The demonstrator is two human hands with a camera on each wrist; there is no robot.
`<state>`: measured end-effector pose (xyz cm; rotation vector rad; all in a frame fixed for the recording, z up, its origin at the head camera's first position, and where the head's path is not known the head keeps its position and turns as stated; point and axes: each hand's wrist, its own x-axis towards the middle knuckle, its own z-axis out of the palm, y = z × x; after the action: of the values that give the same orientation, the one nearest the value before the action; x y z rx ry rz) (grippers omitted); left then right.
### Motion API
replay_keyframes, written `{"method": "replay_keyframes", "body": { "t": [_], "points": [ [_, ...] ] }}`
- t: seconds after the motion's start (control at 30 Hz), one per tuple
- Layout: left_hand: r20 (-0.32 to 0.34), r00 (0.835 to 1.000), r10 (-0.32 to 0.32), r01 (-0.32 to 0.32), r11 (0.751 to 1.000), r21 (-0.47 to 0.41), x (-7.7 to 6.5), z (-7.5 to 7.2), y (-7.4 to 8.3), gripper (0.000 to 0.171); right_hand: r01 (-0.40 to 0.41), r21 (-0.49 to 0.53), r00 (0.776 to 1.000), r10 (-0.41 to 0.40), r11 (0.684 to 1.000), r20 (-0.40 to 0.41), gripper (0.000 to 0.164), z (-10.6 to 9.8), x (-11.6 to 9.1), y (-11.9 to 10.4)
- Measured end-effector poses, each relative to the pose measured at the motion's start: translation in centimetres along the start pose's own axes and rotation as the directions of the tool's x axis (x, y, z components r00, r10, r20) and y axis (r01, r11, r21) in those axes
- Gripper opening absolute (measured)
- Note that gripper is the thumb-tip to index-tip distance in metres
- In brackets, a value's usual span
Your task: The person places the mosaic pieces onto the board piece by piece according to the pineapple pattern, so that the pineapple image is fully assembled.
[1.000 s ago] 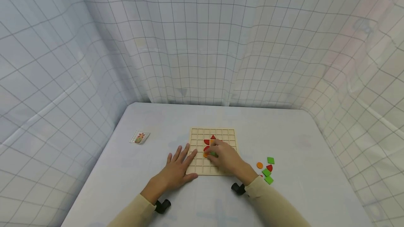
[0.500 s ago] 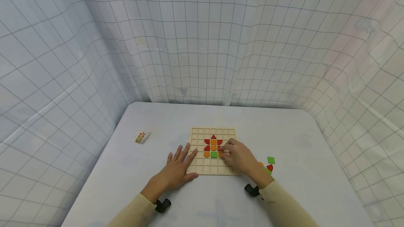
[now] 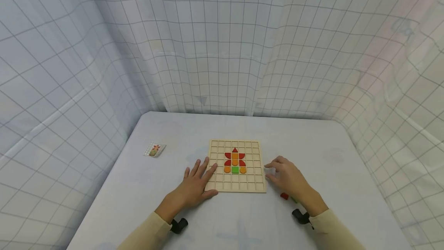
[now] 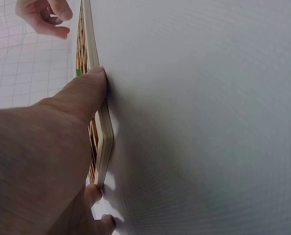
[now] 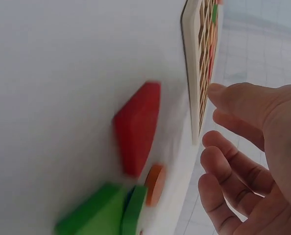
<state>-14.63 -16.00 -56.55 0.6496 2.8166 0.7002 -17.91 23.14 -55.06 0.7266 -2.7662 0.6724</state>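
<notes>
On the table lies a wooden grid board [image 3: 256, 182] with a figure of coloured tiles in its cells. A red triangle [image 3: 235, 150] tops it, with red quarter-round tiles on both sides of an orange square [image 3: 235, 156] and an orange disc [image 3: 235, 163]. Below them, a green square [image 3: 235, 169] lies between two orange discs. My left hand [image 3: 192, 191] rests with spread fingers on the board's left edge; its thumb [image 4: 84, 93] touches the near edge. Just past the right edge hovers my right hand [image 3: 289, 178], fingers loosely bent, nothing between thumb and fingertips.
Loose tiles lie under and beside the right hand: a red quarter-round tile [image 5: 138, 129], green tiles [image 5: 94, 213] and an orange one [image 5: 156, 185]. At the table's left lies a small pattern card [image 3: 155, 150]. Gridded white curtains [image 3: 222, 68] stand around the table.
My right hand has moved off the board to the right, towards the loose tiles, uncovering the right side of the figure. The left hand has stayed in place.
</notes>
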Motion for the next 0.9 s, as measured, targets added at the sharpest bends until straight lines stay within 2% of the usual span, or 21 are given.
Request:
{"method": "replay_keyframes", "body": {
  "t": [0.2,0.4,0.63,0.7,0.9],
  "points": [
    [0.055,0.996,-0.064,0.063,0.998,0.010,0.0,-0.5,0.6,0.096,-0.056,0.021,0.997,0.055,0.998,0.046,0.032,-1.0,-1.8,1.7],
    [0.032,0.999,-0.034,0.034,0.999,0.004,0.0,-0.5,0.5,0.093,-0.078,0.013,0.995,0.077,0.997,0.068,0.029,-1.7,-2.8,2.4],
    [0.079,0.993,-0.082,0.079,0.996,0.042,0.0,-1.6,1.7,0.095,-0.085,0.072,0.995,0.080,0.994,0.068,0.027,-2.0,-3.5,3.3],
    [0.077,0.994,-0.076,0.073,0.997,0.035,0.0,-1.5,1.5,0.095,-0.083,0.089,0.994,0.076,0.993,0.076,0.026,-2.0,-3.6,3.5],
    [0.015,1.000,-0.015,0.015,1.000,-0.011,0.0,0.4,-0.4,0.096,-0.070,0.098,0.994,0.061,0.993,0.095,0.024,-2.3,-3.9,3.9]
  ]
}}
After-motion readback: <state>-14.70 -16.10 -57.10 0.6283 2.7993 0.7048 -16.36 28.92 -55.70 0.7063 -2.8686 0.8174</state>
